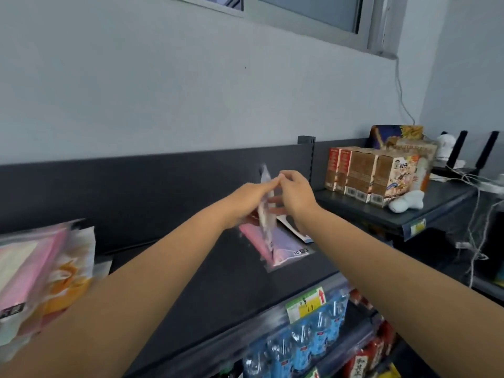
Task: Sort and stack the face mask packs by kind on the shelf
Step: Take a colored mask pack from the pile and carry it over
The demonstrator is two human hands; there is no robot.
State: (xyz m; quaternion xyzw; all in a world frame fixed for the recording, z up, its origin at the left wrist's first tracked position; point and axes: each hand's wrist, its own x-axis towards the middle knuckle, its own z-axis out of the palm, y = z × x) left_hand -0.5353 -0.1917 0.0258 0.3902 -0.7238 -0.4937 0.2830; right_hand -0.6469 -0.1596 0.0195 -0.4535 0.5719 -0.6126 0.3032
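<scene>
The mask pack [266,214] you hold is thin, clear plastic film, glossy and crinkled. Under it you see a shelf [231,282] of dark, matt, smooth metal. The boxes [362,175] to your right look like printed cardboard.

Pale grey wall [163,91] — metal-framed window [308,15] above; dark shelf back panel [109,192] below.

brown cartons [373,178] at rt, router [459,148] behind, blue pkts [308,343] below

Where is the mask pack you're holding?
Head view, centre: the mask pack is gripped by the left hand and right hand, above the pink and purple packs on the dark shelf.
</scene>
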